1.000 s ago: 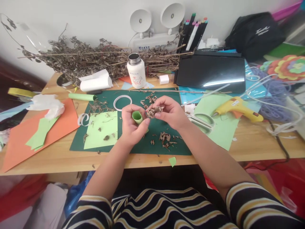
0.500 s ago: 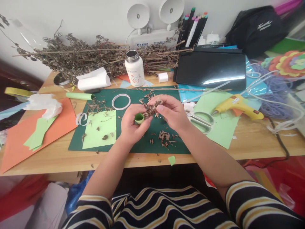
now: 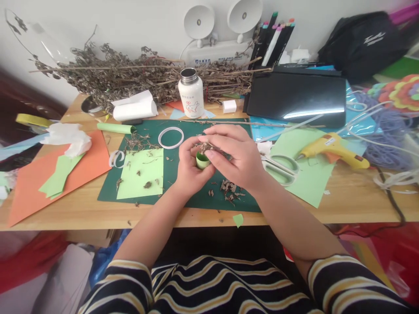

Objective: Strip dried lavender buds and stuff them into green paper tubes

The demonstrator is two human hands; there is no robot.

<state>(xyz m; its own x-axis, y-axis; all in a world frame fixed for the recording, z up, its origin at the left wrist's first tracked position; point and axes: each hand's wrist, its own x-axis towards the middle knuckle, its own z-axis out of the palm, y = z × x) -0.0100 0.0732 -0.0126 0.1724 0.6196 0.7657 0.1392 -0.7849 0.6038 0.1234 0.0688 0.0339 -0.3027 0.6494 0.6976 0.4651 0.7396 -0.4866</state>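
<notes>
My left hand (image 3: 190, 168) is wrapped round a small green paper tube (image 3: 203, 161), its open end facing up. Dried leaves (image 3: 207, 147) are pinched in the fingers of my right hand (image 3: 237, 159), right over the tube's mouth. How far the leaves reach into the tube is hidden by my fingers. Below both hands lies the dark green cutting mat (image 3: 196, 201), with a small heap of crumbled dried leaves (image 3: 229, 187) on it. To the left, a light green paper square (image 3: 134, 174) carries several leaf bits.
Dried plant stalks (image 3: 131, 78), a white bottle (image 3: 191, 98) and a black tablet-like panel (image 3: 296, 96) line the back. Scissors (image 3: 290, 179) and a yellow glue gun (image 3: 334, 150) lie right. A tape ring (image 3: 170, 127) rests on the mat; orange paper (image 3: 29, 196) is at left.
My right hand has moved left and over the tube, bringing the dried leaves to its mouth. The tube now stands more upright in my left hand. The whole view has shifted slightly.
</notes>
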